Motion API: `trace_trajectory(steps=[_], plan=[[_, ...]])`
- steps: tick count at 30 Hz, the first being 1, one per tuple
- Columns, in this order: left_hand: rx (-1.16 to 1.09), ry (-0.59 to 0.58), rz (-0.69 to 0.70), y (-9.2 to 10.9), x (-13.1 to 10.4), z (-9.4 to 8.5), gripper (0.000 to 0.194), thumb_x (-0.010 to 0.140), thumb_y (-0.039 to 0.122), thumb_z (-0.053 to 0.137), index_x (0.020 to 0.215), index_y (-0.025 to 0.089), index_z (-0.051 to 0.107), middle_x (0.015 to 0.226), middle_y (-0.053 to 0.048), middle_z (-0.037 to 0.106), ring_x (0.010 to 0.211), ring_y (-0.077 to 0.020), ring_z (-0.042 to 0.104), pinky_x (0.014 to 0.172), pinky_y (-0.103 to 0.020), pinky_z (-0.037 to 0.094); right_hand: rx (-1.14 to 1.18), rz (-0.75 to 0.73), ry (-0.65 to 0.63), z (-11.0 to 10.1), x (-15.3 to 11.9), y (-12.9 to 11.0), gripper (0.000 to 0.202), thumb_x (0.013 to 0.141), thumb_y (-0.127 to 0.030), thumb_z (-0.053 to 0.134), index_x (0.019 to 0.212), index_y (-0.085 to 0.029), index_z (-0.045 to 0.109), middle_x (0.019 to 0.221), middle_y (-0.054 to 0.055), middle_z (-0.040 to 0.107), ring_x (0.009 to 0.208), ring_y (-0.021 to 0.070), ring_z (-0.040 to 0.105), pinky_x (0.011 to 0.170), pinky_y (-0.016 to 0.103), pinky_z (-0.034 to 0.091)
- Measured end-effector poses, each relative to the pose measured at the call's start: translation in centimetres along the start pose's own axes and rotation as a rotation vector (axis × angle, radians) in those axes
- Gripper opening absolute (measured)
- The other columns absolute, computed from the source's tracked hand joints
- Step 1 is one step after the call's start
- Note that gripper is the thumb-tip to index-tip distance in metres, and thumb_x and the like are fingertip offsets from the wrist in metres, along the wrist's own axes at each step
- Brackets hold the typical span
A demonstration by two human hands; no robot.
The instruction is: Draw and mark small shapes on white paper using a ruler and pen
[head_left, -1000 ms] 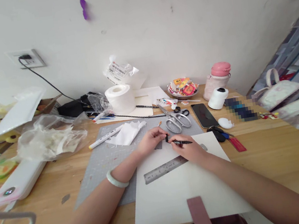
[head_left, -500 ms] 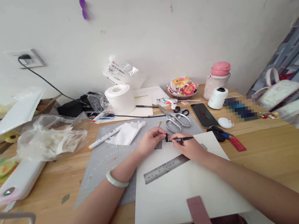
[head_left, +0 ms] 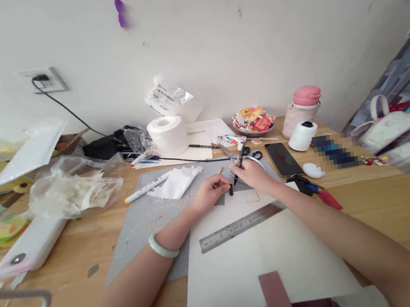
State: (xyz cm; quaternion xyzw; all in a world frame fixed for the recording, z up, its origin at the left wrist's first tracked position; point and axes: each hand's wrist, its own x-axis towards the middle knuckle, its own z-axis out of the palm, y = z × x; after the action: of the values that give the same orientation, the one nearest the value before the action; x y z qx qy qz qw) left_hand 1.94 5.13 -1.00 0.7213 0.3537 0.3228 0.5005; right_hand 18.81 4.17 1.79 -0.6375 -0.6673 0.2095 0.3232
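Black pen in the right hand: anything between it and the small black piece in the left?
Nothing visible: a narrow gap separates the pen from the black piece in the left hand. The scissors lie beyond, partly hidden by the right hand, outside that gap.

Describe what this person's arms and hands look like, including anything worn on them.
Both the left hand and the right hand are bare, without gloves. No sleeves show on the forearms. A smooth, rounded, pale greenish-white bangle circles the left wrist; the right wrist shows nothing worn. The fingers are too small to rule out a ring.
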Motion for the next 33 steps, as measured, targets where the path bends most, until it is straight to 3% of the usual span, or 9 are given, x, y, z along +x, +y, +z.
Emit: trace_trajectory(steps=[3, 6, 13, 17, 22, 33], plan=[[-0.023, -0.009, 0.000, 0.1, 0.1, 0.0, 0.018, 0.071, 0.033, 0.058, 0.074, 0.015, 0.061, 0.067, 0.000, 0.058, 0.061, -0.0103, 0.047, 0.058, -0.023, 0.038, -0.040, -0.020, -0.128, 0.7, 2.1, -0.5, 0.026, 0.077, -0.039, 0.047, 0.060, -0.019, 0.050, 0.061, 0.002, 0.058, 0.058, 0.0140, 0.051, 0.052, 0.024, 0.032], [-0.044, -0.020, 0.007, 0.1, 0.1, 0.1, 0.020, 0.071, 0.034, 0.059, 0.074, 0.014, 0.060, 0.065, 0.000, 0.056, 0.059, -0.0098, 0.046, 0.056, -0.022, 0.036, -0.084, -0.017, -0.190, 1.4, 3.3, -0.9, 0.032, 0.074, -0.044, 0.049, 0.056, -0.019, 0.043, 0.056, 0.001, 0.052, 0.053, 0.0121, 0.045, 0.048, 0.024, 0.029], [-0.041, -0.030, 0.040, 0.1, 0.0, 0.1, 0.020, 0.072, 0.034, 0.057, 0.076, 0.015, 0.060, 0.060, 0.002, 0.051, 0.048, -0.0066, 0.036, 0.047, -0.021, 0.030, -0.132, -0.177, -0.402, 2.3, 3.9, -1.1, 0.036, 0.075, -0.043, 0.050, 0.053, -0.019, 0.034, 0.051, -0.003, 0.043, 0.050, 0.0091, 0.035, 0.048, 0.023, 0.026], [-0.044, -0.045, 0.026, 0.2, -0.1, 0.2, 0.017, 0.073, 0.031, 0.055, 0.076, 0.014, 0.059, 0.057, 0.004, 0.049, 0.045, -0.0050, 0.033, 0.044, -0.020, 0.027, -0.135, -0.243, -0.436, 2.7, 3.8, -0.7, 0.030, 0.076, -0.035, 0.047, 0.054, -0.018, 0.037, 0.053, -0.003, 0.044, 0.053, 0.0095, 0.035, 0.049, 0.023, 0.025], [-0.014, -0.035, 0.005, 0.1, -0.2, 0.2, 0.014, 0.075, 0.027, 0.053, 0.076, 0.014, 0.059, 0.052, 0.006, 0.045, 0.042, -0.0038, 0.029, 0.043, -0.018, 0.026, -0.155, -0.213, -0.495, 2.7, 3.9, -0.5, 0.018, 0.068, -0.020, 0.047, 0.054, -0.018, 0.036, 0.055, -0.004, 0.044, 0.052, 0.0082, 0.032, 0.049, 0.023, 0.024], [-0.026, -0.039, -0.002, -0.5, 0.0, 0.2, 0.017, 0.075, 0.029, 0.054, 0.078, 0.014, 0.059, 0.059, 0.004, 0.051, 0.045, -0.0039, 0.032, 0.043, -0.017, 0.026, -0.206, -0.218, -0.578, 2.4, 3.8, -1.2, 0.019, 0.062, -0.013, 0.048, 0.051, -0.017, 0.035, 0.052, -0.003, 0.044, 0.053, 0.0088, 0.035, 0.048, 0.023, 0.024]])
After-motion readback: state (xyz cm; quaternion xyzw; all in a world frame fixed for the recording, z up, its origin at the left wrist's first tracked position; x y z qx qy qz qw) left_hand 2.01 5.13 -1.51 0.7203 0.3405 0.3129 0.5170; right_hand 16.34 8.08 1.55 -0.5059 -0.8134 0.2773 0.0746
